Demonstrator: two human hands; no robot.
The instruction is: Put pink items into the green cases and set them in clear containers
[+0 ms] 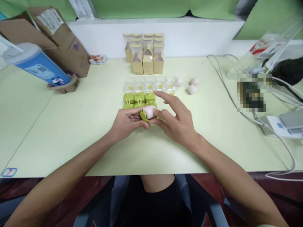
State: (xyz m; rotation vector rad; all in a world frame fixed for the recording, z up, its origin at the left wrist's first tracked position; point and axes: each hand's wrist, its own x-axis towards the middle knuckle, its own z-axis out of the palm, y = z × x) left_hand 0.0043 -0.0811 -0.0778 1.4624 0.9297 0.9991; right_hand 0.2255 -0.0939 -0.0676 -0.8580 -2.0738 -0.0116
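Observation:
Just in front of the rows on the table, my left hand (126,124) is closed around a small green cover (143,116). A pale pink rounded case (149,111) sits in the cover's opening. From the other side, my right hand (180,121) grips the case and cover between thumb and a bent finger, while another finger stretches out above. Several green covers with cream loops (139,97) stand in rows right behind my hands, partly hidden by them. Behind those are clear plastic boxes (150,82) with yellow marks. Three loose pale pink cases (191,89) lie to the right.
Open small cardboard boxes (148,64) stand in rows by the wall. At left are a large carton (71,47) and a blue cylinder (44,66) on a brown holder. Cables (222,75), a clear bottle (258,53) and a white device (281,126) occupy the right side.

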